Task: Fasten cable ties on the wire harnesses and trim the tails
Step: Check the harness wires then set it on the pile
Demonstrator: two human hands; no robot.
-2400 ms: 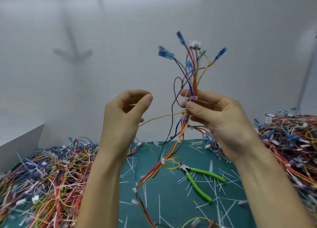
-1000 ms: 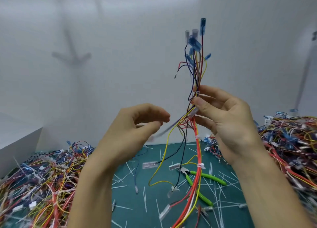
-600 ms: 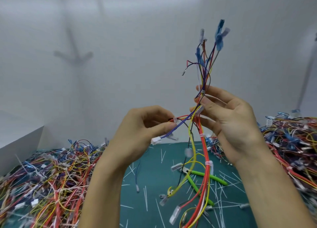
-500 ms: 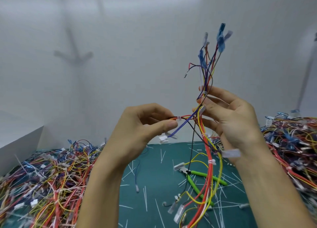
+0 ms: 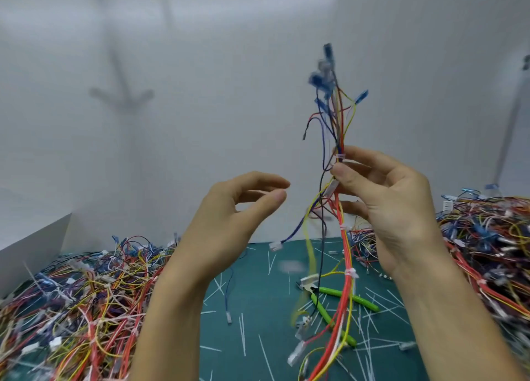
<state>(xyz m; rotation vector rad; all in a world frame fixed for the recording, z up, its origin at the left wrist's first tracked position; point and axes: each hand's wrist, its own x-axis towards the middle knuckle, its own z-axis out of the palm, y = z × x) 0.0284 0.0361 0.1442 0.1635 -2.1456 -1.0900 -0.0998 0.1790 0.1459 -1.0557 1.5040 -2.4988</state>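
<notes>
The right hand (image 5: pixel 393 208) is at centre right of the frame, raised above the desk (image 5: pixel 258 280); its thumb and fingers are clamped on a harness (image 5: pixel 342 237), which stands nearly upright in the grip; the blue terminals (image 5: pixel 324 76) at its top are blurred, high in the frame, and its red, yellow and dark wires hang below the hand to the bottom edge; a white tie (image 5: pixel 340 157) wraps the bundle just beside the index fingertip, and a second tie (image 5: pixel 351 273) sits lower on the red wires; a blue wire branches down and left to a small white connector (image 5: pixel 275 246); the left hand (image 5: pixel 229 225) is at the centre, near the harness but apart from it, fingers loosely curved, thumb and index tips slightly apart, nothing in it; green-handled cutters (image 5: pixel 365 303) lie on the desk at lower right, behind the hanging wires; white tails (image 5: pixel 242 332) are scattered over the green surface; a left pile (image 5: pixel 71 309) of wires fills the lower left, a right pile (image 5: pixel 487 237) lies along the right edge; a white box (image 5: pixel 31 251) stands at the left edge; a white wall (image 5: pixel 172 65) fills the upper frame.
</notes>
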